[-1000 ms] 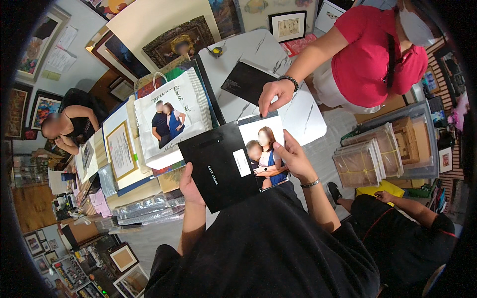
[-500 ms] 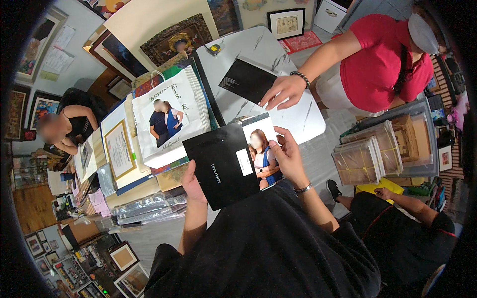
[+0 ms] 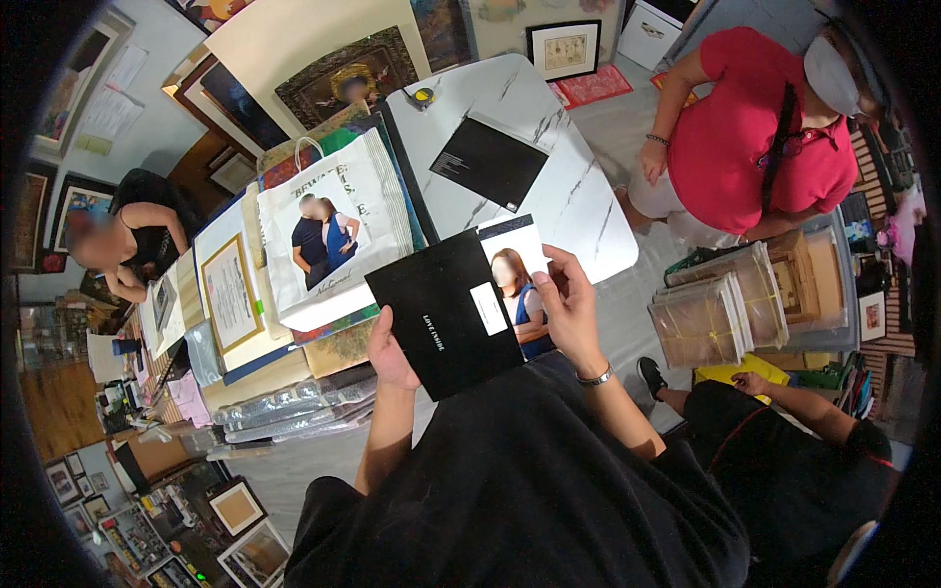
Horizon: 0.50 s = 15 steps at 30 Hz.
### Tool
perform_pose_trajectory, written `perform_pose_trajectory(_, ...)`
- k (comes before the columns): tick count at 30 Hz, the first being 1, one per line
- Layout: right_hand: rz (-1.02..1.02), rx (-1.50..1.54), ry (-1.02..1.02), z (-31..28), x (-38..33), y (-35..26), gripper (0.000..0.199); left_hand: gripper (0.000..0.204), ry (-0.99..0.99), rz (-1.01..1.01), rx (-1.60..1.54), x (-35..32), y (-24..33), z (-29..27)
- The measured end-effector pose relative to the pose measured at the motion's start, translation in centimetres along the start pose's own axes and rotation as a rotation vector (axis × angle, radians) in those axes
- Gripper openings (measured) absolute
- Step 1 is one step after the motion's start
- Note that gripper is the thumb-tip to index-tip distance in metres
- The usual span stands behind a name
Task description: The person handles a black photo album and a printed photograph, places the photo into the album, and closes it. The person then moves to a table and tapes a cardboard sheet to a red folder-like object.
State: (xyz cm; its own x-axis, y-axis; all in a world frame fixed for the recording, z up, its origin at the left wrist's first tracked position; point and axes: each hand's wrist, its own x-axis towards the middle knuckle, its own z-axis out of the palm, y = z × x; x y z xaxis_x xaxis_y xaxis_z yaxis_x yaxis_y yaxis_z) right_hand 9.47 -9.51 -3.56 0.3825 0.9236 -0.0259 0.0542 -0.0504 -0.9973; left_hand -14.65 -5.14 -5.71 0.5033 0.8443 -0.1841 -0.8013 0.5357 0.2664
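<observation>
My left hand (image 3: pixel 394 353) grips the lower left edge of a flat black envelope (image 3: pixel 407 284) with white lettering and a small white label. Out of its right side sticks a photo print (image 3: pixel 530 312) of a person in a blue dress; the rest is hidden inside the envelope. My right hand (image 3: pixel 570 312) pinches the photo's right edge, thumb on top. To the far left, a second photo print (image 3: pixel 316 240) of two people lies on a white paper bag (image 3: pixel 381 186). Another black flat packet (image 3: pixel 490 165) rests on the white marbled table (image 3: pixel 588 196).
A tape measure (image 3: pixel 422 96) sits at the table's far left corner. A person in a red shirt (image 3: pixel 750 118) stands beyond the table to the right. Wrapped frames (image 3: pixel 701 318) lean at right, near a person in black (image 3: pixel 774 461). Another person (image 3: pixel 147 240) sits at left.
More of the photo is now inside the black envelope, and less of it shows. The person in red has drawn a hand back from the black packet on the table.
</observation>
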Motion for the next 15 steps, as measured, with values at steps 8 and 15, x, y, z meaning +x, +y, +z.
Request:
perform_pose_trajectory(8, -0.200, -0.275, 0.040, 0.7, -0.3, -1.4, 0.030, 0.057, 0.005, -0.052, 0.154, 0.5, -1.2, -0.8)
perform_pose_trajectory(15, -0.372, -0.517, 0.188, 1.3, -1.3, -3.7, 0.030, 0.064, -0.026, -0.041, 0.019, 0.8, -2.3, -1.3)
